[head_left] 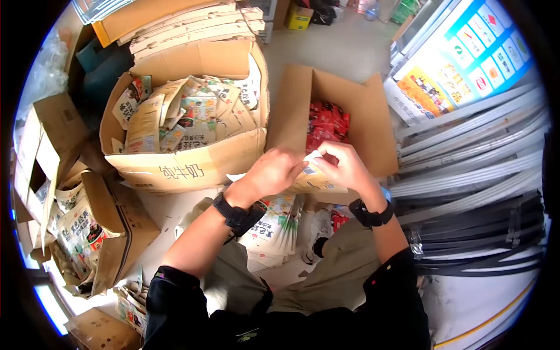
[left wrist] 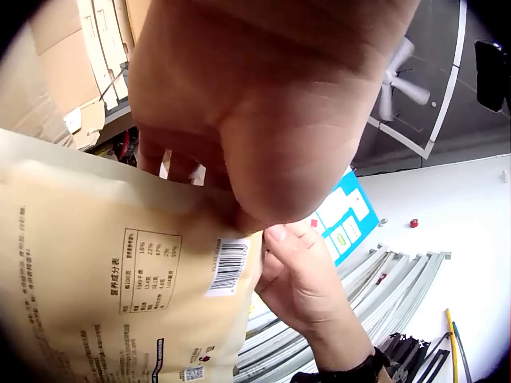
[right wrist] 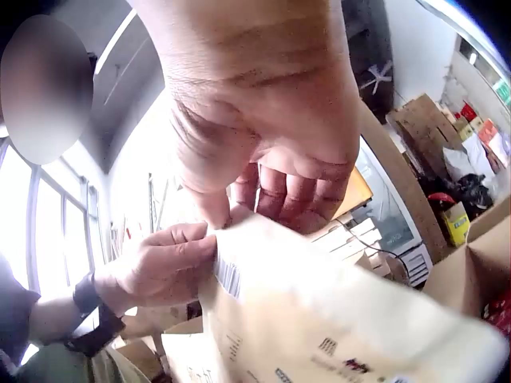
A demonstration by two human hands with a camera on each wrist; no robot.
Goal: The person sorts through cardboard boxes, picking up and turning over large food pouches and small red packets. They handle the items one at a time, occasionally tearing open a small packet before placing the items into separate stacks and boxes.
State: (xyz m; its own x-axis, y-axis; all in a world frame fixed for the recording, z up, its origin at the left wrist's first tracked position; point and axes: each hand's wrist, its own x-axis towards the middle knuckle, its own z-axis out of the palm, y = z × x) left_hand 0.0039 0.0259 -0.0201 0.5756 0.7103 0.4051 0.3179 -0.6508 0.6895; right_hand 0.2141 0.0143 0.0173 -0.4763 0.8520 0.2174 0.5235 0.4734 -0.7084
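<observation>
A tan printed pouch is held up between both hands, above the person's knees. My left hand pinches its upper edge close to the barcode, thumb against the printed face in the left wrist view. Beside it, my right hand grips the pouch's corner between thumb and fingers. The back of the pouch carries a nutrition table and fine print. In the right wrist view the pouch hangs below the right hand. Under the hands, a fanned stack of similar pouches rests between the legs.
A large carton full of pouches stands ahead left. Right of it, an open carton holds red packets. Another carton of pouches sits at the left. Long grey strips and black ones lie along the right.
</observation>
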